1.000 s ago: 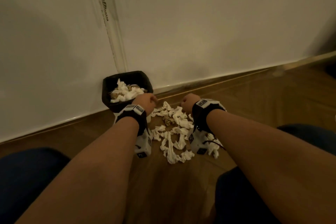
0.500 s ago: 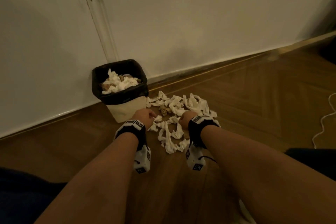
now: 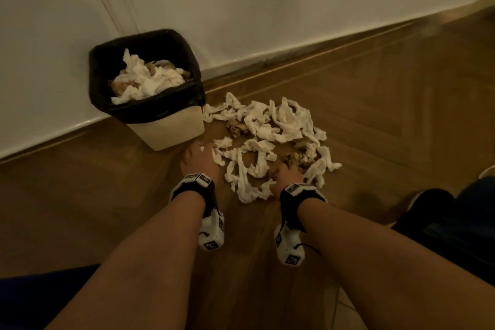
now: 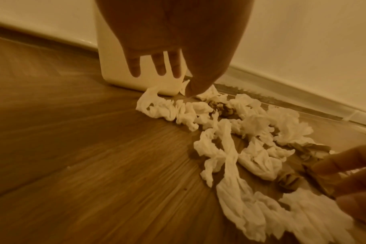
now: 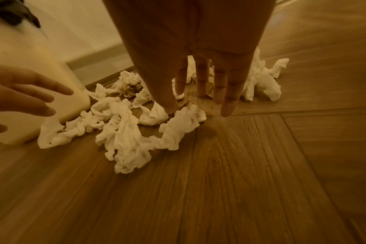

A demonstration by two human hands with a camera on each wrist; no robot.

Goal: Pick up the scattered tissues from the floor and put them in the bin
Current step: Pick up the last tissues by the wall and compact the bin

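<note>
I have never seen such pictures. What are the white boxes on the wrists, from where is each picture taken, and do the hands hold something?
No machine here: a person works with bare hands. The white boxes are small cameras strapped to the wrists.

The wide picture comes from a camera on the head and looks down at the left hand and right hand. The other two come from the wrist cameras, each looking along its own hand.

On the wooden floor lies a pile of crumpled tissues, beside a bin with a black liner, already partly filled. Both hands reach down with straight fingers at the pile's edge; neither holds anything.
</note>
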